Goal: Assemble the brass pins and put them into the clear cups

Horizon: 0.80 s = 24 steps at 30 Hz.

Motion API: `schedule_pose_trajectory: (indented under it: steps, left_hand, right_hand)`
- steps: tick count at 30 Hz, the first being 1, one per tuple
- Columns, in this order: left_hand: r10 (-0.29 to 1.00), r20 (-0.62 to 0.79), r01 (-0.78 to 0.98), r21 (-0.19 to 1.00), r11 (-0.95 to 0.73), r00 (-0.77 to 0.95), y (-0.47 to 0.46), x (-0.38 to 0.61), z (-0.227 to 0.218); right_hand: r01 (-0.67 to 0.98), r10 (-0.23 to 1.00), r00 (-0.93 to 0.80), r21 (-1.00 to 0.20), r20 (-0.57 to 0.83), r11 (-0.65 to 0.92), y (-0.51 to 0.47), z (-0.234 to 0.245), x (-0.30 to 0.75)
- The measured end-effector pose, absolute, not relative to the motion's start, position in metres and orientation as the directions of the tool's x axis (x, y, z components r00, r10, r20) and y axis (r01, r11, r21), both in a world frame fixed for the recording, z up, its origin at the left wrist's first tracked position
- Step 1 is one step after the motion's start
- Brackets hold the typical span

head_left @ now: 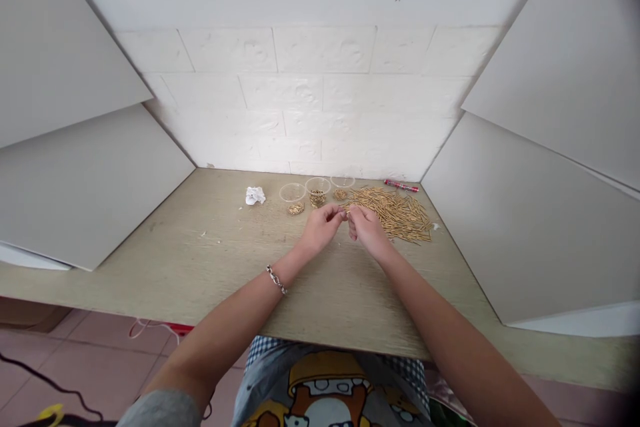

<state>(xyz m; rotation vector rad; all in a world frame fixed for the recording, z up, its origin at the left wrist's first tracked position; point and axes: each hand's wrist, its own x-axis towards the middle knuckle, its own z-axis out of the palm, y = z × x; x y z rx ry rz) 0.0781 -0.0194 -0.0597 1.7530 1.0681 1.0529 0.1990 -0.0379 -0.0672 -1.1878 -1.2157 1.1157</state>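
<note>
My left hand (320,228) and my right hand (369,229) meet over the middle of the table, both with thumb and fingers pinched together. Whatever lies between their fingertips is too small to make out. Just beyond and to the right of my right hand spreads a loose pile of thin gold-coloured sticks (400,213). Behind my left hand stand three clear plastic cups: a left cup (286,199), a middle cup (313,191) and a right cup (350,185). Small gold pieces (317,200) show in each of them.
A crumpled white tissue (255,195) lies left of the cups. At the back right, a red patterned tube (401,185) rests near the wall. Grey panels (550,213) close in the table (240,260) on both sides, and a white brick-patterned wall (300,93) stands behind.
</note>
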Motion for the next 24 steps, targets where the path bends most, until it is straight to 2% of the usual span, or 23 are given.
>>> schedule_pose_trajectory:
  steps: [13, 24]
  left_hand:
    - [0.928, 0.232, 0.277, 0.908, -0.315, 0.292, -0.0191, 0.0786, -0.0620]
    - [0.929, 0.197, 0.239, 0.931, -0.278, 0.314, -0.0198, 0.0778, -0.0581]
  right_hand:
    - [0.028, 0.998, 0.011, -0.997, 0.067, 0.066, -0.0340, -0.0715, 0.2028]
    - [-0.087, 0.999, -0.047, -0.996, 0.013, 0.009, -0.0341, -0.0687, 0.2016]
